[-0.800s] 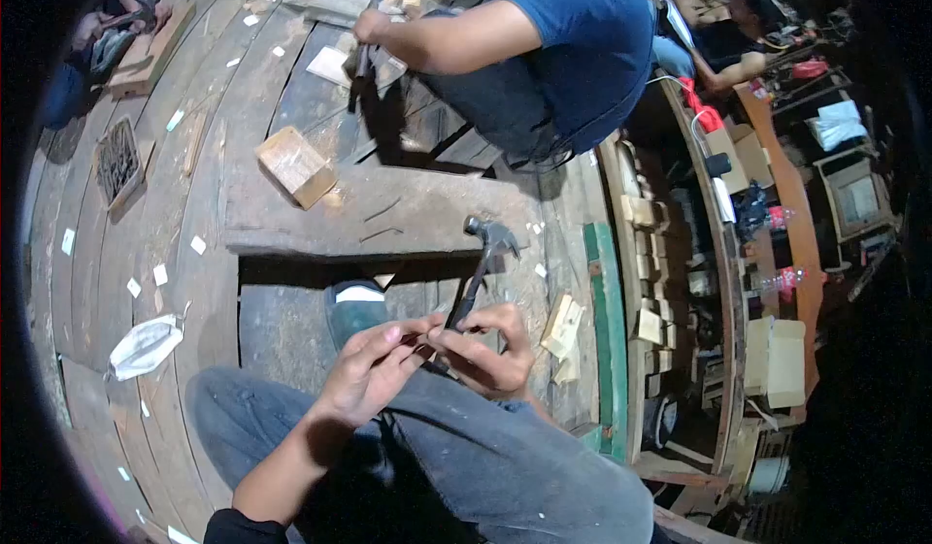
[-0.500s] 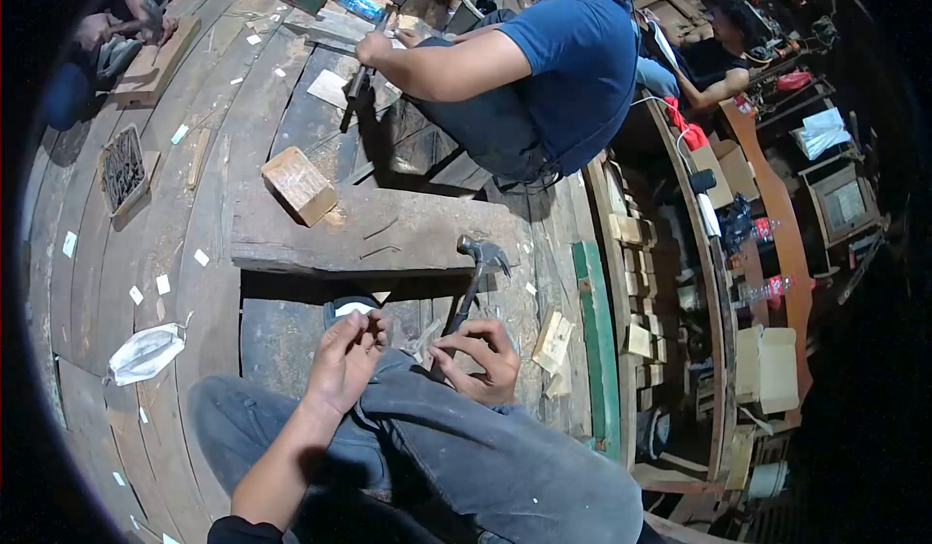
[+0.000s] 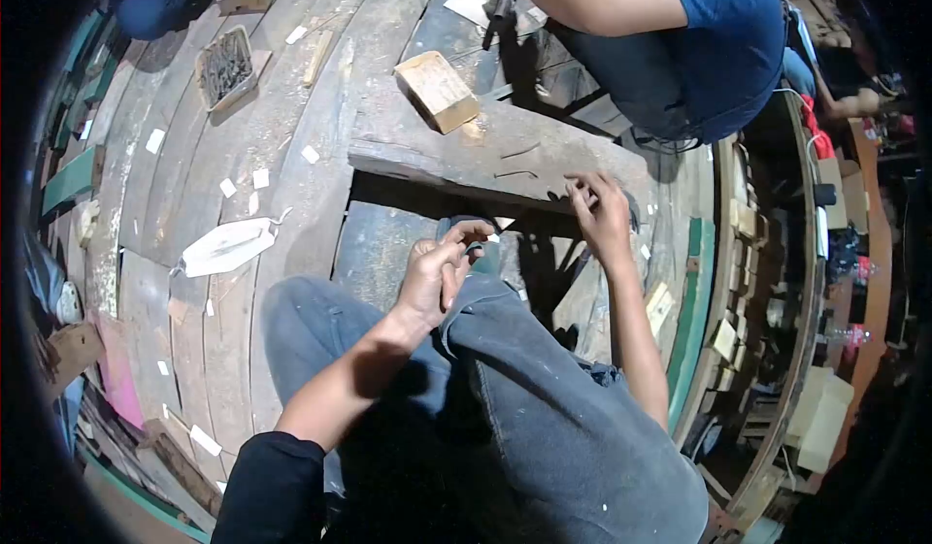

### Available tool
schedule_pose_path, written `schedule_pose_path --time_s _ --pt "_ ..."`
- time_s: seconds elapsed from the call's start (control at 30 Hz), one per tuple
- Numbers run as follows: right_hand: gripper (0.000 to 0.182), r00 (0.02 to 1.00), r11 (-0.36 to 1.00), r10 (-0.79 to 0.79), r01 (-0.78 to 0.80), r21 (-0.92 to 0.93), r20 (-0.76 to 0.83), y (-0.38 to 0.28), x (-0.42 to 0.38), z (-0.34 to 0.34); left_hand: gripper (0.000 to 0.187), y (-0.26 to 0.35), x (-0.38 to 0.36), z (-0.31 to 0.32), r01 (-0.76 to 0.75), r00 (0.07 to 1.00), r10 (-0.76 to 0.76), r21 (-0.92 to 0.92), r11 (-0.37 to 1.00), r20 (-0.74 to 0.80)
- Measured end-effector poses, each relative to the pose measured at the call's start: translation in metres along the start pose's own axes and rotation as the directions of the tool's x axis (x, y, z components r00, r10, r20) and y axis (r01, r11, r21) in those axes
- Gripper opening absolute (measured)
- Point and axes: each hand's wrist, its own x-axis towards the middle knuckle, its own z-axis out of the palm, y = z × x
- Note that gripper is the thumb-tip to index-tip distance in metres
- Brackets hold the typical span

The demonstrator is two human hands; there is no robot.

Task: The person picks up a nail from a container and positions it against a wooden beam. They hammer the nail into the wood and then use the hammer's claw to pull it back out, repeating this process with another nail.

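My left hand (image 3: 439, 270) is over my knee, its fingers curled and pressed together; whatever they may hold does not show. My right hand (image 3: 604, 216) reaches to the near edge of a thick wooden beam (image 3: 408, 151), fingers partly bent and apart. Behind that hand lies a hammer (image 3: 634, 212), mostly hidden, with a dark bit of its head showing. Two bent nails (image 3: 516, 173) lie on top of the beam. Also resting on the beam is a pale wooden block (image 3: 439, 93), to the left of the nails.
A tray of nails (image 3: 225, 70) and a white face mask (image 3: 228, 248) lie on the plank floor at left. A person in a blue shirt (image 3: 723, 44) crouches beyond the beam. A green timber (image 3: 692, 296) and shelving with wood pieces (image 3: 743, 224) stand at right.
My right hand has left its place near my knee and moved forward to the hammer beside the beam. My left hand stays over the knee with fingers more curled. The view has shifted.
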Motion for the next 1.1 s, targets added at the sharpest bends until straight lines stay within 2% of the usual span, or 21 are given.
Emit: schedule_pose_path --time_s 0.13,0.2,0.23,0.37,0.4,0.43,0.47,0.5,0.53,0.57,0.63,0.7,0.73,0.83,0.87,0.9,0.97,1.0,1.1 --pt "0.027 0.963 0.964 -0.268 0.267 0.015 0.039 -0.011 0.035 0.028 0.048 -0.014 0.014 -0.018 0.067 0.991 -0.076 -0.079 0.995 -0.111" --pt "0.025 0.918 0.911 -0.385 0.394 -0.121 0.095 -0.010 0.050 0.043 0.051 -0.020 0.017 -0.019 0.063 0.982 -0.090 -0.156 0.986 -0.168" --pt "0.024 0.891 0.872 -0.436 0.453 -0.186 0.128 -0.010 0.053 0.049 0.051 -0.021 0.017 -0.022 0.072 0.980 -0.096 -0.139 0.988 -0.175" --pt "0.017 0.891 0.863 -0.435 0.454 -0.222 0.130 -0.002 0.058 0.065 0.048 -0.014 0.018 -0.021 0.061 0.977 -0.078 -0.089 0.994 -0.200" --pt "0.012 0.892 0.883 -0.448 0.451 -0.131 0.052 -0.002 0.059 0.063 0.048 -0.009 0.019 -0.017 0.051 0.978 -0.062 -0.058 0.997 -0.201" --pt "0.015 0.947 0.949 -0.313 0.315 0.029 -0.071 -0.004 0.056 0.064 0.048 -0.005 0.020 -0.015 0.046 0.978 -0.050 -0.026 0.999 -0.202" --pt "0.017 0.981 0.970 -0.137 0.161 0.180 -0.139 -0.004 0.054 0.062 0.047 -0.003 0.025 -0.013 -0.050 0.985 0.070 0.132 0.990 -0.158" --pt "0.020 0.983 0.943 0.052 0.010 0.333 -0.176 -0.006 0.054 0.056 0.044 0.002 0.031 -0.008 -0.104 0.971 0.162 0.296 0.950 -0.177" --pt "0.020 0.976 0.849 0.179 -0.092 0.521 -0.120 0.001 0.055 0.051 0.040 0.012 0.039 -0.001 -0.162 0.974 0.209 0.380 0.911 -0.085" --pt "0.019 0.957 0.677 0.278 -0.134 0.724 -0.083 0.005 0.052 0.048 0.037 0.025 0.049 0.010 -0.227 0.969 0.247 0.453 0.862 0.016" --pt "0.021 0.909 0.509 0.415 -0.195 0.839 -0.040 0.017 0.045 0.045 0.025 0.047 0.069 0.034 -0.405 0.894 0.384 0.781 0.476 0.230" --pt "0.021 0.838 0.404 0.543 -0.321 0.857 0.058 0.033 0.033 0.049 0.021 0.048 0.108 0.029 -0.460 0.864 0.361 0.843 0.279 0.352" --pt "0.021 0.793 0.342 0.599 -0.379 0.860 0.111 0.038 0.029 0.050 0.027 0.045 0.126 0.024 -0.494 0.847 0.333 0.844 0.209 0.414" --pt "0.021 0.809 0.392 0.578 -0.394 0.831 0.111 0.049 0.019 0.049 0.031 0.034 0.157 0.019 -0.537 0.790 0.261 0.832 -0.141 0.555" --pt "0.018 0.857 0.520 0.511 -0.362 0.774 0.058 0.054 0.015 0.050 0.033 0.029 0.161 0.016 -0.495 0.788 0.248 0.819 -0.291 0.564" --pt "0.018 0.890 0.687 0.457 -0.345 0.640 -0.010 0.057 0.012 0.049 0.032 0.026 0.163 0.017 -0.501 0.769 0.261 0.803 -0.322 0.584" --pt "0.017 0.948 0.919 0.306 -0.269 0.287 -0.091 0.062 0.008 0.046 0.032 0.021 0.165 0.017 -0.507 0.730 0.287 0.773 -0.381 0.620" --pt "0.017 0.964 0.967 0.207 -0.176 0.184 -0.166 0.046 0.007 0.036 0.027 0.019 0.163 0.018 -0.547 0.687 0.318 0.754 -0.365 0.653" --pt "0.016 0.963 0.974 0.215 -0.199 0.112 -0.159 0.038 -0.001 0.036 0.025 0.005 0.133 0.031 -0.559 0.764 0.306 0.819 -0.126 0.568"
